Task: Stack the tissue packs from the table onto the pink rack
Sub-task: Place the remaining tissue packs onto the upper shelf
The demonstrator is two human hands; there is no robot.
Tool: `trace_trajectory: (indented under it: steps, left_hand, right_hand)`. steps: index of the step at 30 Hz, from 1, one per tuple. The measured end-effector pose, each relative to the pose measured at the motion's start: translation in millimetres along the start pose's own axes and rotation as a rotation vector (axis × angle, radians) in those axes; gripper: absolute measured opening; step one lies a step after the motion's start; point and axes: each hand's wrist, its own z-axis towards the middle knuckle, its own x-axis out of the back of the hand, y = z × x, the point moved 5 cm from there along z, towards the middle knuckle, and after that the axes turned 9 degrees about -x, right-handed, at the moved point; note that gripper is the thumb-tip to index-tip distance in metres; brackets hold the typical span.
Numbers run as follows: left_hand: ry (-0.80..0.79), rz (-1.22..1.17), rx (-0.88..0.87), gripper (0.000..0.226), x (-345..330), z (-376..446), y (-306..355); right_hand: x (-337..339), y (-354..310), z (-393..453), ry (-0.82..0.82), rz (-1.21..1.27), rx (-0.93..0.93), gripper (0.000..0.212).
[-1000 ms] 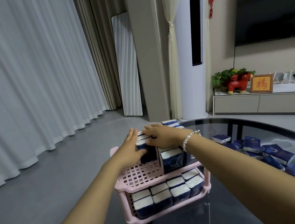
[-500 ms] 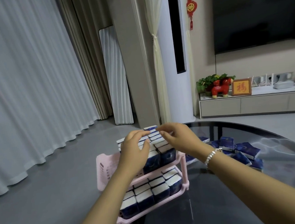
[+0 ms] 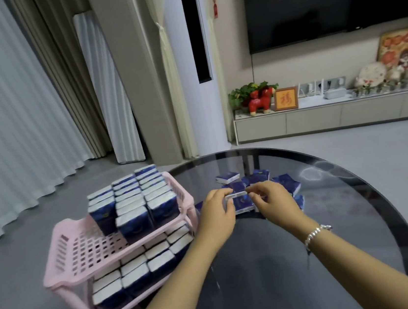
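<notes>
The pink two-tier rack (image 3: 63, 251) stands at the left edge of the dark glass table (image 3: 346, 214). Rows of blue-and-white tissue packs (image 3: 136, 198) fill the back of its top tier, and more packs fill the lower tier (image 3: 135, 270). Loose tissue packs (image 3: 257, 177) lie in a heap on the table to the right of the rack. My left hand (image 3: 216, 214) and my right hand (image 3: 273, 201) meet over the heap, and both pinch one tissue pack (image 3: 237, 192) by its ends.
The front left of the rack's top tier is bare grid. Beyond the table are a grey floor, white curtains, a tall white column and a low TV cabinet (image 3: 321, 116) with ornaments under a wall screen.
Both hands left the packs on the rack's top tier and moved right to the heap on the table, where they took hold of a pack. The camera view swung right.
</notes>
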Motion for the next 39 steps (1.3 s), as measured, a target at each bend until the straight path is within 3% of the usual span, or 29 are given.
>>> trace_trajectory:
  steps: [5,11,17,21,25,33,39]
  left_hand:
    - [-0.061,0.179,0.231,0.045,-45.1,30.4,-48.2]
    - [-0.174,0.302,0.423,0.064,-82.0,69.5,-95.1]
    - [-0.244,0.478,0.296,0.072,-108.9,127.5,-116.8]
    - [-0.369,0.471,0.222,0.072,-127.3,144.4,-135.7]
    - [-0.325,0.439,0.186,0.064,-131.2,142.5,-138.3]
    - [-0.291,0.337,0.194,0.062,-126.2,96.8,-109.3]
    - [-0.359,0.297,0.219,0.060,-124.1,38.3,-72.0]
  right_hand:
    - [-15.2,50.6,26.6,0.077,-0.305,-0.143,0.037]
    - [-32.4,69.6,98.5,0.017,-0.556,-0.204,0.062]
    - [-43.8,103.2,146.4,-0.199,-0.666,-0.326,0.074]
    - [-54.7,116.7,149.5,-0.218,-0.606,-0.272,0.071]
    - [-53.5,120.2,154.3,-0.274,-0.541,-0.289,0.068]
    - [-42.3,112.0,115.7,-0.343,-0.469,-0.239,0.068]
    - [-16.9,105.0,44.1,-0.317,-0.464,-0.222,0.067]
